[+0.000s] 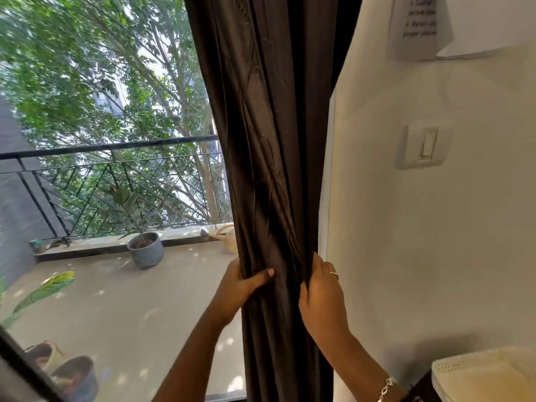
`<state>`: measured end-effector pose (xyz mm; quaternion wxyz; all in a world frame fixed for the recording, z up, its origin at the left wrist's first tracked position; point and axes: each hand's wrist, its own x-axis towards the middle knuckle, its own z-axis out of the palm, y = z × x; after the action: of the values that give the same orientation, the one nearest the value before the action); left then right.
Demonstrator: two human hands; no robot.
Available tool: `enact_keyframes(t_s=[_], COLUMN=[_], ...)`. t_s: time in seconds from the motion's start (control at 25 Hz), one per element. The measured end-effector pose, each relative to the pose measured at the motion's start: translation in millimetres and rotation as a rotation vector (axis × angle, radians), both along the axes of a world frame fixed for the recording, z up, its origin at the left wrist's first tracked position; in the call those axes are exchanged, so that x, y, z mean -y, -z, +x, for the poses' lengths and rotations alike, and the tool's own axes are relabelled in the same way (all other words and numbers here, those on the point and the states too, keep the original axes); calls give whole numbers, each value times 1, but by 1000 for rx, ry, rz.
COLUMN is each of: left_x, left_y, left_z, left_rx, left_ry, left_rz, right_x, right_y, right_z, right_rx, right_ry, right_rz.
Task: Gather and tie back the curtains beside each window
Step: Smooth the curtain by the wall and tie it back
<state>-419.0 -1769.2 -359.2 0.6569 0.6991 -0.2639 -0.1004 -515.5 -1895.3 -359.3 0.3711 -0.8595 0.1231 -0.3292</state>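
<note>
Gripping the dark curtain (269, 140) with left hand (240, 288) and right hand (322, 288) curled round its gathered folds, between window (26, 367) and wall (435, 227), judging the cloth soft, light, probably slippery, best cinched at this bunched waist

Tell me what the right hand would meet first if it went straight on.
The curtain. The right hand grips its edge and points up along it, so it would likely slide into folds, not the wall; depth is unclear.
</note>
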Motion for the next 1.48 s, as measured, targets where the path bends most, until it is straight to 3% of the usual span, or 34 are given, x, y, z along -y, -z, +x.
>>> enact_keyframes(t_s=[0.16,0.24,0.32,0.44,0.6,0.8,0.92,1.08,1.24,1.36,1.48], left_x=[27,35,42,47,34,16,12,19,14,10,9], left_y=[13,18,24,36,46,27,1,-34,-42,-40,-39], left_z=[-31,-46,-52,-62,-74,-46,-12,14,24,20,13], left_rx=[327,240,120,96,292,222,319,255,285,287,220], left_ry=[-469,-491,-436,-287,-205,-233,-348,132,232,225,242], left_rz=[17,-83,-140,-186,-161,-217,-99,197,424,506,444], right_x=[-13,-20,-26,-30,-25,-12,-9,-2,8,12,13], right_y=[1,2,1,-1,-2,-2,-2,-2,-3,-3,-2], right_z=[3,2,0,2,12,18,18,16,15,13,12], right_rx=[14,7,-24,-58,-67,-67,-101,-145,-138,-143,-167], right_ry=[-9,-57,-114,-153,-64,-40,-74,-160,-188,-202,-222], right_rz=[-42,-20,-12,-13,57,199,251,272,318,307,299])
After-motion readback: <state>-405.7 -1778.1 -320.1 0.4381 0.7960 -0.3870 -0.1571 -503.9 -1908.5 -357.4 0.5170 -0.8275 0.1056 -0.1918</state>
